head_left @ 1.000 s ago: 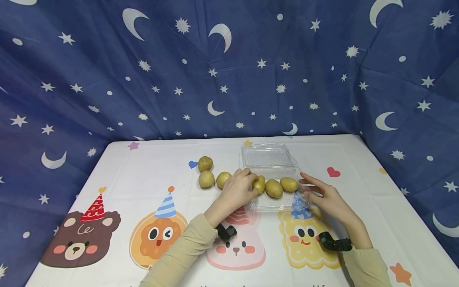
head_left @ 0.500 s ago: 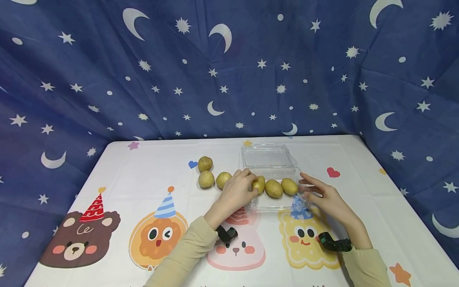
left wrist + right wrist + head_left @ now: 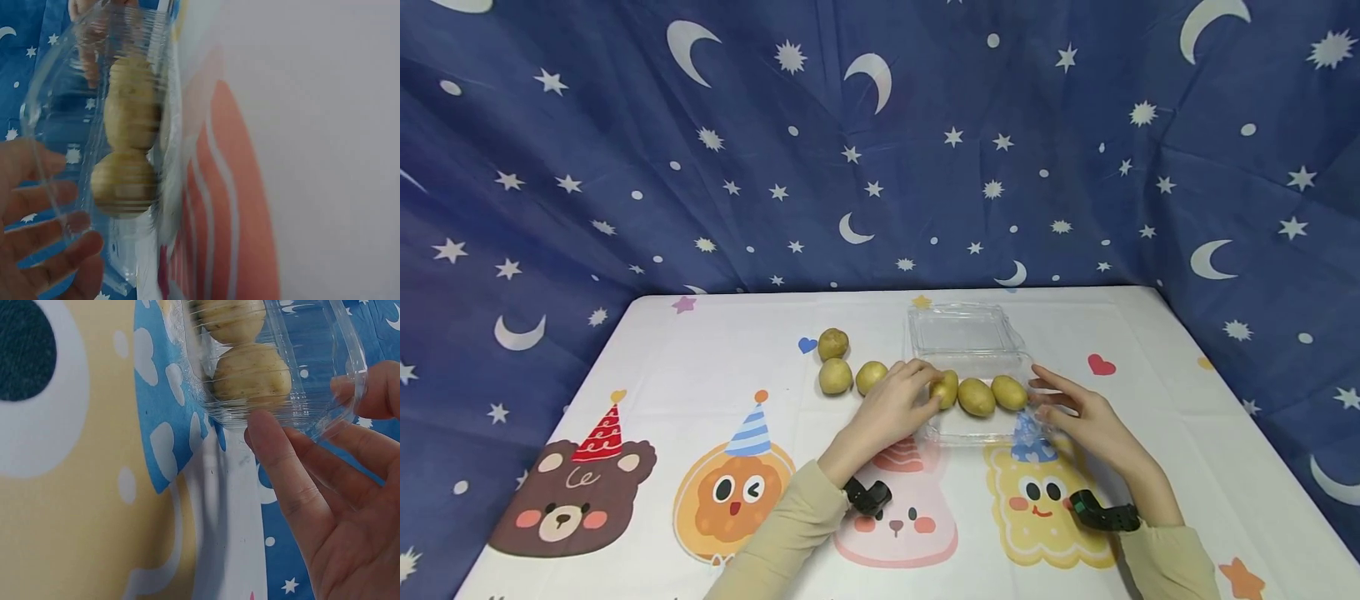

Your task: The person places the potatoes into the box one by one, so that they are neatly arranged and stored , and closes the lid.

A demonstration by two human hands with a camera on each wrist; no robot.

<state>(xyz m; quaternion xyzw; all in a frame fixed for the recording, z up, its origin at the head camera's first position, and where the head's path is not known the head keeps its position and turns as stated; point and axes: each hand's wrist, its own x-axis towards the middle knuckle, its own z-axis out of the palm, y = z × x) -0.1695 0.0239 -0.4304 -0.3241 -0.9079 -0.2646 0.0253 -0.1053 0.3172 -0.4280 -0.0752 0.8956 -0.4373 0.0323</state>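
Note:
A clear plastic clamshell box (image 3: pixel 970 440) stands on the table with its lid (image 3: pixel 962 329) folded back. Three yellow potatoes (image 3: pixel 976 397) lie in a row inside it. My left hand (image 3: pixel 891 406) is at the box's left side, fingers near the leftmost potato (image 3: pixel 945 389). In the left wrist view, a gap separates those relaxed fingers (image 3: pixel 81 222) from the potatoes. At the right side, my right hand (image 3: pixel 1088 419) has its fingers extended by the box wall. Its thumb (image 3: pixel 269 434) touches the plastic in the right wrist view; whether every fingertip touches is unclear.
Three more potatoes lie left of the box: one at the back (image 3: pixel 832 344), one in front of it (image 3: pixel 835 377) and one beside my left hand (image 3: pixel 872 377). A white cloth with cartoon prints covers the table (image 3: pixel 700 358). A blue starry curtain (image 3: pixel 737 150) hangs behind.
The rightmost potato in the box has turned and settled slightly lower. My left fingers have loosened and drawn slightly away from the leftmost potato. My right hand stays by the box.

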